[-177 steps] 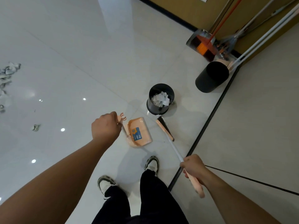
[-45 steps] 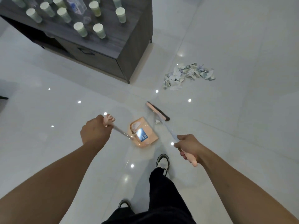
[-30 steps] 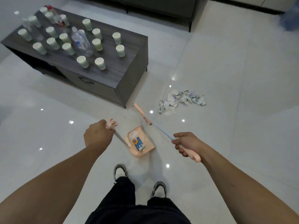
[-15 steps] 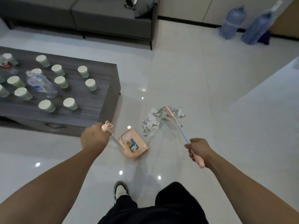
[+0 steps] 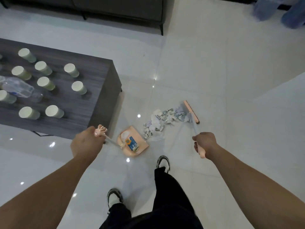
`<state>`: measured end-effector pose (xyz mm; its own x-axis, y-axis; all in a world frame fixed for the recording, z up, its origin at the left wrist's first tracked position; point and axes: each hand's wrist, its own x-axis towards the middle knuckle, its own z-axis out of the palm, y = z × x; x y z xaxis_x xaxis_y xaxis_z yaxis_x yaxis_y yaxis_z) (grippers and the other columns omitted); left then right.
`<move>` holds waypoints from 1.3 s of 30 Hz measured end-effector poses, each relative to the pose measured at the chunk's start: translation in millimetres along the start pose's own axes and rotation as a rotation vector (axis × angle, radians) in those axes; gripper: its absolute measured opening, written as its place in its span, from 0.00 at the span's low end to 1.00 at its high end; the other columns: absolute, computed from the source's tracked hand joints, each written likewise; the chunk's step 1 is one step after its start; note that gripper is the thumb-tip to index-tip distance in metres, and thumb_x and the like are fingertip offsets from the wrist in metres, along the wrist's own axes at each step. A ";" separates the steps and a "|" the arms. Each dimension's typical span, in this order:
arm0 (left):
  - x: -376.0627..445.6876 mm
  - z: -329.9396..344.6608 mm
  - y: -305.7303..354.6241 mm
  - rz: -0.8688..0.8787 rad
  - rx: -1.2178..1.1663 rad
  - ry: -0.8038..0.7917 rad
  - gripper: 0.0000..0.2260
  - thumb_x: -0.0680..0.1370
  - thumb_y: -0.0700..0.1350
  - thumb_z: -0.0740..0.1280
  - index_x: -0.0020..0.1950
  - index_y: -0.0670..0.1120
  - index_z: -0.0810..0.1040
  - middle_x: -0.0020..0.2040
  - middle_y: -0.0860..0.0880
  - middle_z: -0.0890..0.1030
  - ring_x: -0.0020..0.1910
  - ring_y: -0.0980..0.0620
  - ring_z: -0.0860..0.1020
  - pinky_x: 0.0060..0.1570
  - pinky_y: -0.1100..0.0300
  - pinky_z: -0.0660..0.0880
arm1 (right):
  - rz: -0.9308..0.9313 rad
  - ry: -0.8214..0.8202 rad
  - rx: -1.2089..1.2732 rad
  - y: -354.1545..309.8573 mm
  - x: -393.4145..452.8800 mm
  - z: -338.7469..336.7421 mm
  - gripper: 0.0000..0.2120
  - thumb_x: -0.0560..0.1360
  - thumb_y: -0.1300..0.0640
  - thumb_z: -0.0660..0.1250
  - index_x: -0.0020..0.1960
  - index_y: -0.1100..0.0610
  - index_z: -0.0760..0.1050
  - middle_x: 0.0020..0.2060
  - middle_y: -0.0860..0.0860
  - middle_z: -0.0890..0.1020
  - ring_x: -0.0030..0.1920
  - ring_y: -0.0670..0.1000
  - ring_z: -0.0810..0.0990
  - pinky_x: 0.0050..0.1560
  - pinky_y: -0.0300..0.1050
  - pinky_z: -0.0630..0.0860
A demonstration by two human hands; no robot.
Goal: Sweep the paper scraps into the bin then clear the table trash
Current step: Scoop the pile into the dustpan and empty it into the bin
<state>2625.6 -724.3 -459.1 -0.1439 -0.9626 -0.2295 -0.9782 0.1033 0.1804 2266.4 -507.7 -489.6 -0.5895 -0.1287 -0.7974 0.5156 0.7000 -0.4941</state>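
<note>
Cups [image 5: 75, 70] (10 visible), 1 bottle [image 5: 19, 89], 1 dustpan [image 5: 133, 142].

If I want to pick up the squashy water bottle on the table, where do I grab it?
Grab the clear bottle around its middle, reaching down from above. It lies on its side on the dark table with paper cups standing close around it, so coming in from the side would likely knock them. Its cap end is too blurred to make out.

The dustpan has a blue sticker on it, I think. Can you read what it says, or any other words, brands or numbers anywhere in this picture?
Nothing here can be read.
Blue sticker inside the dustpan: print and an orange flower-like mark, too blurred to read.
Clear bottle lying on the table: label too blurred to read.
Paper cups and paper scraps: no legible text.
</note>
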 end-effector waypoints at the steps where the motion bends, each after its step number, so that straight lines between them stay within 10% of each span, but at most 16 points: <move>1: 4.9 -1.5 6.1 -0.003 0.002 0.011 0.12 0.70 0.58 0.67 0.36 0.51 0.72 0.29 0.54 0.73 0.30 0.51 0.71 0.31 0.59 0.68 | 0.007 0.009 -0.005 -9.8 14.4 -2.4 0.10 0.72 0.72 0.68 0.40 0.60 0.72 0.29 0.57 0.71 0.16 0.50 0.68 0.25 0.40 0.68; 9: 28.9 5.4 48.6 0.039 0.050 0.036 0.15 0.70 0.62 0.67 0.35 0.52 0.72 0.27 0.56 0.73 0.27 0.54 0.72 0.29 0.61 0.69 | 0.052 -0.056 -0.212 -55.2 86.5 -9.1 0.12 0.75 0.70 0.68 0.36 0.61 0.70 0.25 0.56 0.71 0.16 0.49 0.69 0.23 0.38 0.66; 12: 39.0 5.4 66.7 0.062 0.046 0.006 0.15 0.68 0.63 0.67 0.36 0.52 0.73 0.28 0.54 0.75 0.30 0.49 0.74 0.31 0.59 0.71 | 0.016 -0.117 -0.314 -52.1 80.0 -3.2 0.03 0.75 0.69 0.67 0.46 0.65 0.73 0.32 0.58 0.74 0.19 0.51 0.71 0.24 0.41 0.70; 18: 64.0 -3.4 83.7 0.079 0.051 -0.018 0.16 0.68 0.63 0.68 0.35 0.51 0.72 0.28 0.54 0.74 0.31 0.47 0.74 0.30 0.59 0.67 | -0.023 -0.269 -0.537 -36.2 44.9 23.6 0.29 0.76 0.67 0.61 0.77 0.63 0.64 0.40 0.59 0.78 0.25 0.53 0.76 0.25 0.41 0.73; 31: 88.4 -12.5 46.9 0.165 -0.016 -0.045 0.14 0.69 0.62 0.70 0.39 0.52 0.73 0.32 0.52 0.75 0.31 0.49 0.73 0.28 0.62 0.66 | -0.024 -0.403 -0.657 13.0 -62.0 88.3 0.06 0.75 0.67 0.59 0.49 0.62 0.74 0.34 0.56 0.70 0.25 0.53 0.70 0.25 0.40 0.68; 39: 76.1 -16.9 20.9 0.232 -0.049 -0.059 0.14 0.71 0.59 0.71 0.41 0.50 0.74 0.34 0.50 0.74 0.34 0.47 0.71 0.34 0.57 0.66 | 0.122 -0.409 -0.349 80.9 -118.8 132.2 0.12 0.78 0.61 0.64 0.60 0.51 0.71 0.37 0.55 0.74 0.26 0.50 0.71 0.25 0.40 0.70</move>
<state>2596.8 -799.6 -456.6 -0.3735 -0.8981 -0.2320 -0.9097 0.3058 0.2808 2460.3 -528.7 -480.6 -0.2125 -0.2459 -0.9457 0.2877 0.9092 -0.3010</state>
